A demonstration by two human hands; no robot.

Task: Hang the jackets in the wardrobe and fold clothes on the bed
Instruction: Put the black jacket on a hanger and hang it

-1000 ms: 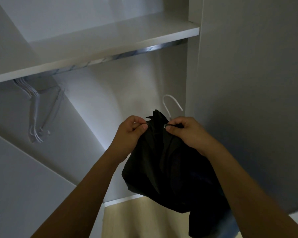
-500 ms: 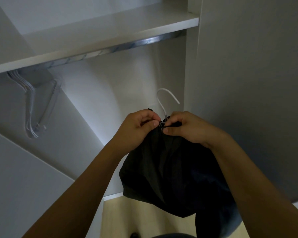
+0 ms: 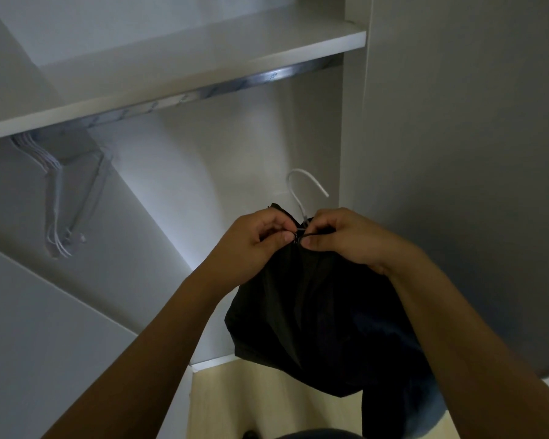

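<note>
Both hands, left hand (image 3: pixel 256 237) and right hand (image 3: pixel 346 239), pinch the collar of a dark jacket (image 3: pixel 314 312) on a white hanger (image 3: pixel 301 191) below the wardrobe rail (image 3: pixel 203 93); fastening the collar before lifting should stop it slipping off.

Both bare forearms reach up and converge; the left hand (image 3: pixel 256 239) and right hand (image 3: pixel 346 237) meet, fingertips curled and pinching
</note>
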